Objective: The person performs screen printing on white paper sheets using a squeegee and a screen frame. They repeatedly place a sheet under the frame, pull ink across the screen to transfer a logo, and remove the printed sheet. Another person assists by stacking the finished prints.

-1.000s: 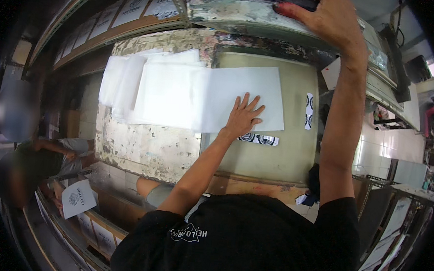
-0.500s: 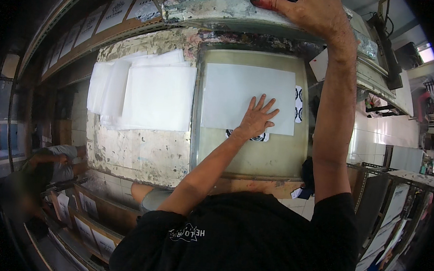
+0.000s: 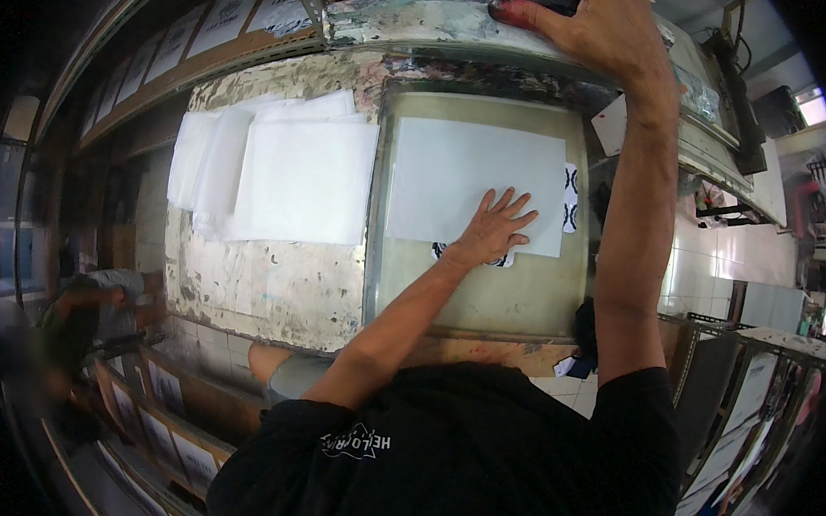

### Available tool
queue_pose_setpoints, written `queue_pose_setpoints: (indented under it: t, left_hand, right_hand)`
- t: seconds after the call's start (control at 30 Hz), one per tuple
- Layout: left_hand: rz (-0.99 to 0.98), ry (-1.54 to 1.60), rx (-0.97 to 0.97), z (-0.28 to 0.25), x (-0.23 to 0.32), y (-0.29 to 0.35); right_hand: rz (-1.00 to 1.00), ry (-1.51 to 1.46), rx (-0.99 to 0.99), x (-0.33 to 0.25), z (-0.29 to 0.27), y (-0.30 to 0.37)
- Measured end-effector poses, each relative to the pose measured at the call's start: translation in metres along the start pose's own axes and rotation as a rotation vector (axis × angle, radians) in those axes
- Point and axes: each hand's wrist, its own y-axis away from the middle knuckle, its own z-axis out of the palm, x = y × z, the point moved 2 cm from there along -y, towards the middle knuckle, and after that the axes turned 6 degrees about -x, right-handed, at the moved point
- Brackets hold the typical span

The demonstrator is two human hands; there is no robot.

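Note:
My left hand (image 3: 492, 232) lies flat with fingers spread on a white sheet (image 3: 464, 167), which rests on a translucent panel (image 3: 485, 304). Black-and-white printed pieces show past the sheet's edges: one with ring shapes (image 3: 570, 199) on the right, another (image 3: 500, 260) by my left wrist. At the far side my right hand (image 3: 611, 35) grips a raised, paint-stained frame bar (image 3: 416, 25). Its thumb, stained dark red, lies along the bar; the other fingers are mostly hidden. Left of the panel sits a stack of white sheets (image 3: 305, 182).
The sheets lie on a worn, paint-spotted table (image 3: 271, 293). Metal racks holding printed boards (image 3: 225, 19) stand at the far left, with more racks (image 3: 742, 397) at the near right. Another person (image 3: 102, 312) is low at the left. Tiled floor (image 3: 712, 255) shows on the right.
My left hand has slid slightly toward me over the sheet, fingers still spread. The frame bar and my right hand have shifted a little right and down in the picture together.

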Motion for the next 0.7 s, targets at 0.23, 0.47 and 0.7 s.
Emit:
queue_pose_setpoints:
  t: [0.23, 0.47, 0.7]
  left_hand:
    - [-0.046, 0.925, 0.979, -0.141, 0.016, 0.059]
    - [-0.434, 1.039, 0.873, -0.123, -0.005, 0.159]
    - [-0.439, 0.233, 0.701, -0.043, -0.03, 0.204]
  right_hand:
    - [-0.087, 0.049, 0.046, -0.003, 0.032, 0.062]
    - [0.054, -0.13, -0.091, -0.05, 0.076, 0.169]
    - [0.262, -0.331, -0.44, -0.018, 0.185, 0.239]
